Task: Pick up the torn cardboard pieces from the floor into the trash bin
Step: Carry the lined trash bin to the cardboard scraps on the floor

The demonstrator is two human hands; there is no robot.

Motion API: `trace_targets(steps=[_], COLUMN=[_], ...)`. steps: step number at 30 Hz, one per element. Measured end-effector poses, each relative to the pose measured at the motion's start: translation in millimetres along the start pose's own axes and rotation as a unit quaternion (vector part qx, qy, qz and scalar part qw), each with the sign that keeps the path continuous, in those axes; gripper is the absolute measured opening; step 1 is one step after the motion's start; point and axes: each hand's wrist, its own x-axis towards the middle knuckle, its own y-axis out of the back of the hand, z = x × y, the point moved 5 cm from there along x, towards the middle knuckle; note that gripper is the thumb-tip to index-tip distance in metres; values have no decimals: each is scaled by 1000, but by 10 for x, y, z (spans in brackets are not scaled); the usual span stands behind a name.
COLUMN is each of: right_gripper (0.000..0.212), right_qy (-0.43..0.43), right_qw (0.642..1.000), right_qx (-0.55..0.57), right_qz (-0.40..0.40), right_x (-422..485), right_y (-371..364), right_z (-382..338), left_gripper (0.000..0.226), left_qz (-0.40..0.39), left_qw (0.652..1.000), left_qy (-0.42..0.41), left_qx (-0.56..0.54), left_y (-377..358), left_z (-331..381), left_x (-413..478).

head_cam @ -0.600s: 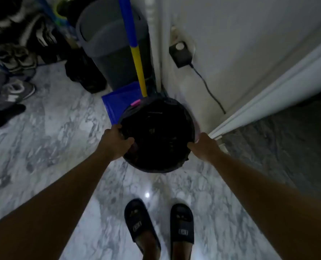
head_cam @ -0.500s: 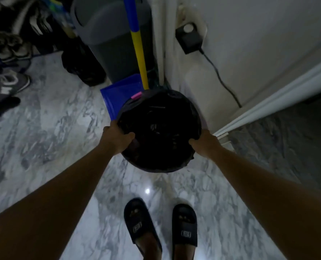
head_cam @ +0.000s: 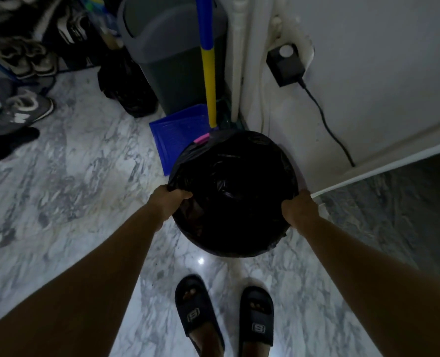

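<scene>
A round trash bin (head_cam: 233,155) lined with a black plastic bag stands on the marble floor just ahead of my feet. My left hand (head_cam: 168,199) grips its left rim, fingers curled over the bag's edge. My right hand (head_cam: 300,206) holds the right rim the same way. The inside of the bin is too dark to make out. No torn cardboard pieces show on the floor.
A blue dustpan (head_cam: 177,135) with a blue and yellow handle (head_cam: 208,81) leans behind the bin, next to a tall grey bin (head_cam: 172,47). Shoes (head_cam: 15,112) lie at the left. A black adapter (head_cam: 286,65) and cable hang on the white wall. My black slippers (head_cam: 198,310) stand below.
The bin has slid a little toward my feet, with both hands still holding its rim. The view has shifted slightly.
</scene>
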Motion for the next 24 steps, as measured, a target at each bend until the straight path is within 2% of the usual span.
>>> trace_targets(steps=[5, 9, 12, 14, 17, 19, 21, 24], right_gripper=[60, 51, 51, 54, 59, 61, 62, 56], right_qy=[24, 90, 148, 194, 251, 282, 321, 379], right_qw=[1000, 994, 984, 972, 952, 940, 919, 881], right_qx=[-7, -46, -78, -106, -130, -145, -174, -226], right_qz=[-12, -32, -61, -83, -116, -124, -145, -170], right_x=[-752, -1758, -2545, -3102, -3831, -4210, -4795, -5574], right_y=[439, 912, 1140, 1212, 1131, 1029, 844, 482], right_z=[-272, -689, -943, -1096, -1262, -1346, -1347, -1284], left_gripper=[36, 58, 45, 37, 42, 29, 11, 5], left_qz=[71, 106, 141, 174, 221, 248, 289, 334], left_qw=[996, 992, 985, 976, 959, 950, 933, 898], left_qy=[-14, -1, 11, 28, 47, 50, 59, 74], left_qx=[-54, -75, -98, -131, -173, -183, -207, -277], left_y=[643, 1369, 1870, 2196, 2601, 2766, 2930, 3080], left_z=[92, -34, -257, -551, -1253, -1568, -1858, -2387], left_x=[-866, -1833, -2706, -3260, -3715, -4080, -4818, -5703])
